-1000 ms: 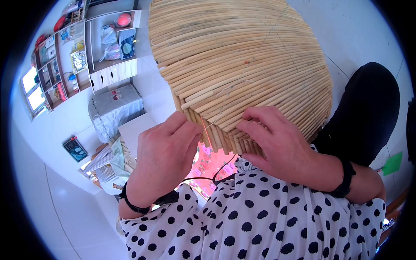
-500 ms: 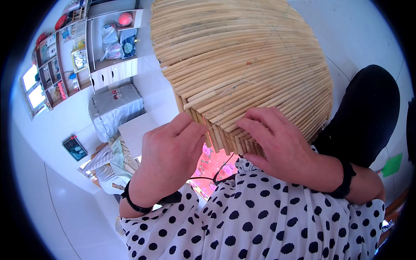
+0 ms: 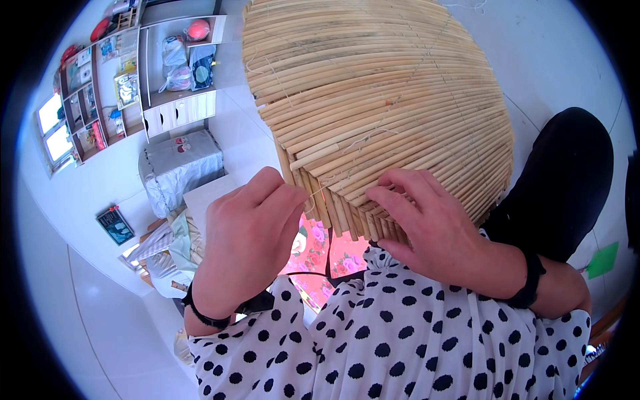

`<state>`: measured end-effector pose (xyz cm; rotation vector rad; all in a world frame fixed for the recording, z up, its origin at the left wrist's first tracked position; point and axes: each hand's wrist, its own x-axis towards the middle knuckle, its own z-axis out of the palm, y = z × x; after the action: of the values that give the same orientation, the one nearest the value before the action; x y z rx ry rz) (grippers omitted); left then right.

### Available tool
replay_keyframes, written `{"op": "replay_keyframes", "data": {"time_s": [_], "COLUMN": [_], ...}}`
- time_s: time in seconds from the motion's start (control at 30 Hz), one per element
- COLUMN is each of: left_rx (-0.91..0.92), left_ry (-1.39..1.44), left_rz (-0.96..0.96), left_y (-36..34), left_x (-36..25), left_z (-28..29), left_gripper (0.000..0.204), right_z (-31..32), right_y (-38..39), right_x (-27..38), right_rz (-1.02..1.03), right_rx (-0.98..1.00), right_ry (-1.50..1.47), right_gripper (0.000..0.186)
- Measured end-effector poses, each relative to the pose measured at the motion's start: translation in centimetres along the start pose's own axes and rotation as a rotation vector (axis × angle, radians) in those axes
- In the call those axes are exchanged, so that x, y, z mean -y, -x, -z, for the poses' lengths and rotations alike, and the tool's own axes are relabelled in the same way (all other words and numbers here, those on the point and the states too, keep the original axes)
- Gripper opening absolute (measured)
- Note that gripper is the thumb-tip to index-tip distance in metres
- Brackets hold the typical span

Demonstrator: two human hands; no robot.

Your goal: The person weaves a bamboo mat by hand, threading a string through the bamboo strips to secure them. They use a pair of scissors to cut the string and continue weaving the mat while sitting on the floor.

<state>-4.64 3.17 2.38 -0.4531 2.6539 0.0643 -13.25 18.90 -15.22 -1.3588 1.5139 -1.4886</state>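
A large domed piece woven from pale reed sticks (image 3: 380,100) fills the upper middle of the head view, its sticks bound with thin thread. My left hand (image 3: 250,237) pinches a thin thread (image 3: 319,191) at the piece's lower left edge, fingers closed. My right hand (image 3: 433,223) grips the lower rim of the reed piece, fingers curled over the stick ends. Both wrists wear black bands, and a white garment with black dots covers my lap below.
A shelf unit (image 3: 153,73) with bags and books stands at the upper left beside a covered grey box (image 3: 180,167). A pink flowered cloth (image 3: 320,250) shows under the hands. A black rounded shape (image 3: 560,180) sits at the right. White tiled floor surrounds it all.
My left hand has shifted slightly left and down, drawing the thread out from the reed edge. My right hand keeps its hold on the rim.
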Motion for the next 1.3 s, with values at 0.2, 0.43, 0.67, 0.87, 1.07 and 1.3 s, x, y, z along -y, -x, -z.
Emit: {"op": "replay_keyframes", "data": {"time_s": [0.2,0.43,0.67,0.87,1.07,1.3], "left_rx": [0.004,-0.015,0.008,0.017,0.022,0.011], "left_ry": [0.027,0.044,0.011,-0.025,-0.044,-0.038], "left_rz": [0.029,0.023,0.035,0.025,0.027,0.019], "left_y": [-0.08,-0.17,-0.41,-0.63,-0.48,-0.44], "left_x": [-0.06,-0.13,-0.3,-0.23,-0.19,-0.35], "left_z": [-0.24,-0.24,-0.61,-0.4,-0.27,-0.21], "left_gripper": [0.012,0.012,0.01,0.01,0.008,0.008], "right_z": [0.02,0.01,0.02,0.04,0.1,0.02], "right_y": [-0.04,-0.07,-0.05,-0.01,-0.09,-0.05], "right_x": [0.01,-0.04,0.05,0.02,-0.04,0.04], "right_rz": [0.009,0.007,0.01,0.01,0.017,0.025], "right_rx": [-0.002,0.0,0.008,0.01,0.015,0.002], "right_ry": [0.002,-0.003,0.001,0.007,0.007,0.016], "right_gripper": [0.052,0.053,0.054,0.054,0.053,0.053]}}
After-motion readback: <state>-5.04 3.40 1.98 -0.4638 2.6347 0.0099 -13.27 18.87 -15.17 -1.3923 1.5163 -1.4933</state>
